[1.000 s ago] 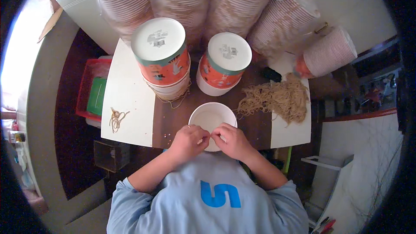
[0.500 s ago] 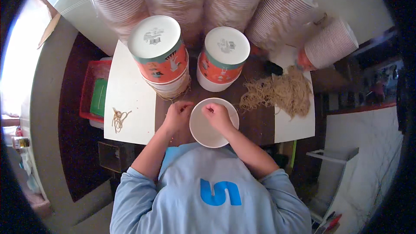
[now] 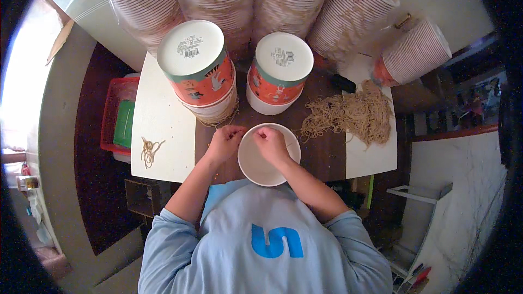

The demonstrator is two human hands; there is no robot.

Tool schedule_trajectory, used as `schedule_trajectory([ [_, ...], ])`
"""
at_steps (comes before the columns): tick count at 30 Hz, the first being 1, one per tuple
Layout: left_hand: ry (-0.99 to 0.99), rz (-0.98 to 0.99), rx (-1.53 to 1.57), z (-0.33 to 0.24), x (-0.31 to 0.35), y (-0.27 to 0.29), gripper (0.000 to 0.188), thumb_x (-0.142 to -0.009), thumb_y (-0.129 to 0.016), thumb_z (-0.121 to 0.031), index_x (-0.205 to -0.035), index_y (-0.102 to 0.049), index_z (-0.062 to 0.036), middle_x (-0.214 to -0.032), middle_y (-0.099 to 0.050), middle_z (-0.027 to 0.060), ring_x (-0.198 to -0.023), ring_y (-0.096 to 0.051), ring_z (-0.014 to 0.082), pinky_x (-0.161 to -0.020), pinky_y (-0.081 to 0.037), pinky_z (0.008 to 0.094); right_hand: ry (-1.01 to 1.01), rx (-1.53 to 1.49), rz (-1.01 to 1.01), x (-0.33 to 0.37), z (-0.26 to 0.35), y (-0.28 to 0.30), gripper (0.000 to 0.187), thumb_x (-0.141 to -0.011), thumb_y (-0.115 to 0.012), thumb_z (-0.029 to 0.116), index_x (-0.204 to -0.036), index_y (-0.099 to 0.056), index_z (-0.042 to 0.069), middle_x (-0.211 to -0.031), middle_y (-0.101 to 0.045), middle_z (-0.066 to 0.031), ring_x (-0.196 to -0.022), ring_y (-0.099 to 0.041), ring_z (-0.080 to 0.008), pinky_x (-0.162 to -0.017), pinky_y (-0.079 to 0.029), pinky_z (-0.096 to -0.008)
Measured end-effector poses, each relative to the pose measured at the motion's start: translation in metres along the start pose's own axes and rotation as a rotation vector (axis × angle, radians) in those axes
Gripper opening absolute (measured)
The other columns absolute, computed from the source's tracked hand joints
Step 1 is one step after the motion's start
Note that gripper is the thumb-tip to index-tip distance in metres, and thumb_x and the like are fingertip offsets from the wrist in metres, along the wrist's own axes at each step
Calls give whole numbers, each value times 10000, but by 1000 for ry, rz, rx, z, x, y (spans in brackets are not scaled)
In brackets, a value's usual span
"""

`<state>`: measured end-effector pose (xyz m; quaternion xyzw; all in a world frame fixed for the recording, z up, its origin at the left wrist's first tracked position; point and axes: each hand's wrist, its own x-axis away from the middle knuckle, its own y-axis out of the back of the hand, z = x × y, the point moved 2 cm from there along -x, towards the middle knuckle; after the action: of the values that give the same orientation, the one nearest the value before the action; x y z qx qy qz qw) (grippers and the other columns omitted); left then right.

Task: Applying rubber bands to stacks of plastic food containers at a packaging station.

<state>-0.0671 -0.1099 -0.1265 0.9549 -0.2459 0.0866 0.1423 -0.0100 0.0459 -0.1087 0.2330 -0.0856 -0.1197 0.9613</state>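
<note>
A white paper bucket (image 3: pixel 256 170) stands in front of my body, its round mouth facing up. My left hand (image 3: pixel 225 142) is closed in a pinch at the bucket's left rim; what its fingertips hold is too small to make out. Over the bucket's mouth, my right hand (image 3: pixel 272 144) is also pinched, with a thin end of twine (image 3: pixel 289 144) showing beside it. A tangled heap of tan twine (image 3: pixel 354 114) lies to the right, one strand trailing toward the bucket.
Behind the bucket stand two upside-down stacks of orange and green printed buckets, a left stack (image 3: pixel 199 84) and a right stack (image 3: pixel 278 88). Tall wrapped bucket stacks (image 3: pixel 215 11) line the back. A small twine bundle (image 3: pixel 150 151) lies left, near a red basket (image 3: pixel 113 114).
Both hands stay pinched in nearly the same place, with the right fingers shifted very slightly. The bucket has not visibly moved.
</note>
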Motion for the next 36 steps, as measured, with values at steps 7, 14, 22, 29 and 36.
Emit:
schedule_trajectory([
  [7,9,-21,27,0,0,-1,202,-854,-550,-108,-979,-644,20,-852,-663,139,-759,-622,154,-682,-494,283,-23,5,-1,0,-5,-2,138,-775,-620,160,-765,-630,22,-735,-646,-148,-703,-634,-306,-640,-485,-397],
  [14,89,50,96,-18,3,1,203,-854,-549,-100,-992,-643,17,-836,-666,101,-742,-596,117,-683,-493,271,-48,-22,39,-1,-7,-5,196,-802,-618,180,-815,-648,-14,-715,-654,-121,-647,-618,-165,-599,-472,-307],
  [22,119,158,-40,-49,21,1,193,-817,-590,-98,-950,-656,25,-815,-667,99,-712,-587,108,-667,-492,272,-110,-53,87,3,-2,-5,225,-810,-611,197,-815,-657,-23,-715,-660,-110,-644,-611,-140,-602,-468,-301],
  [29,85,44,-193,-58,30,-8,178,-806,-577,-111,-896,-668,12,-739,-657,122,-647,-594,146,-639,-490,304,-62,-27,111,2,5,7,206,-751,-640,205,-759,-668,1,-734,-652,-167,-685,-651,-298,-655,-503,-370],
  [36,43,-11,-113,-24,30,-16,151,-802,-579,-111,-826,-628,30,-742,-638,120,-667,-584,144,-605,-473,295,-71,38,276,2,19,31,221,-756,-638,188,-896,-649,18,-851,-657,-171,-781,-649,-288,-710,-502,-364],
])
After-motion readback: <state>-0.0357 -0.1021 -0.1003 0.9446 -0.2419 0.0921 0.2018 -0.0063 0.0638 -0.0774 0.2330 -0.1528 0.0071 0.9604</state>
